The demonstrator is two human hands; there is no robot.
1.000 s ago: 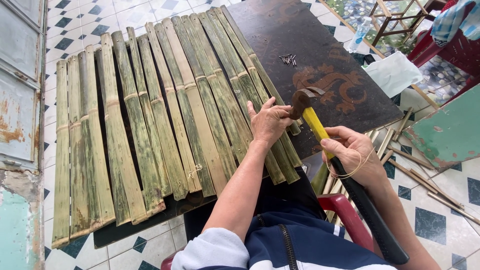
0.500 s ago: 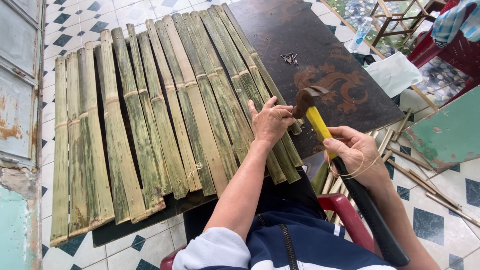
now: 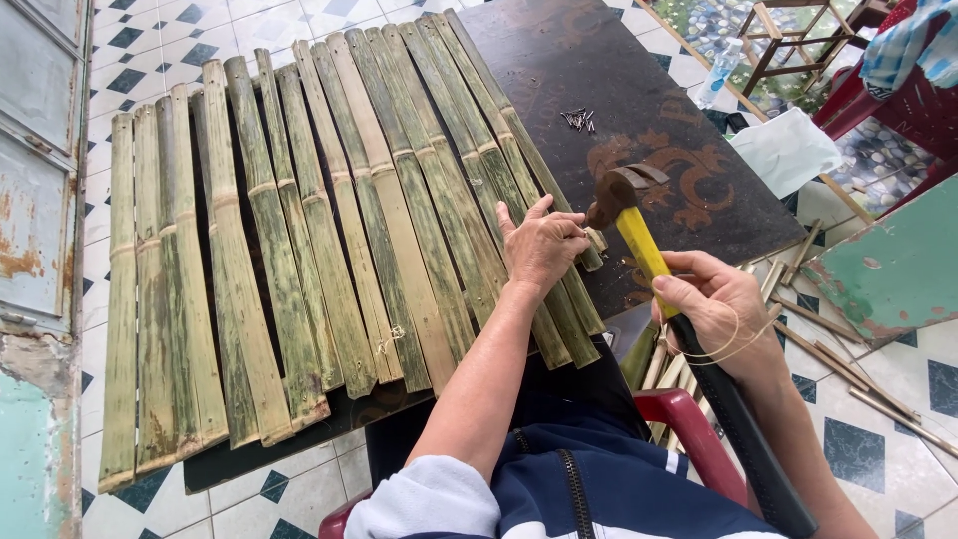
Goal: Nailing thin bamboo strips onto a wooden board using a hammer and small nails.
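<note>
Green-streaked tan bamboo slats cover a dark brown table (faded orange scrollwork at right); the hammer has a yellow handle; the floor shows white-and-blue diamond tiles.

Left hand presses bamboo slats; right hand grips a hammer.

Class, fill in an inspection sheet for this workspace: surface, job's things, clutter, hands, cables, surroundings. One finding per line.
Surface: dark table with faded ornament, on a tiled floor.
Job's things: split bamboo slats laid side by side; hammer, yellow and black handle.
Clutter: small pile of nails on the table; loose sticks on the floor.
Hands: left hand presses the slats near the hammer head; right hand grips the hammer handle.
Cables: nothing seen.
Surroundings: red chair, wooden stool frame, white cloth.
</note>
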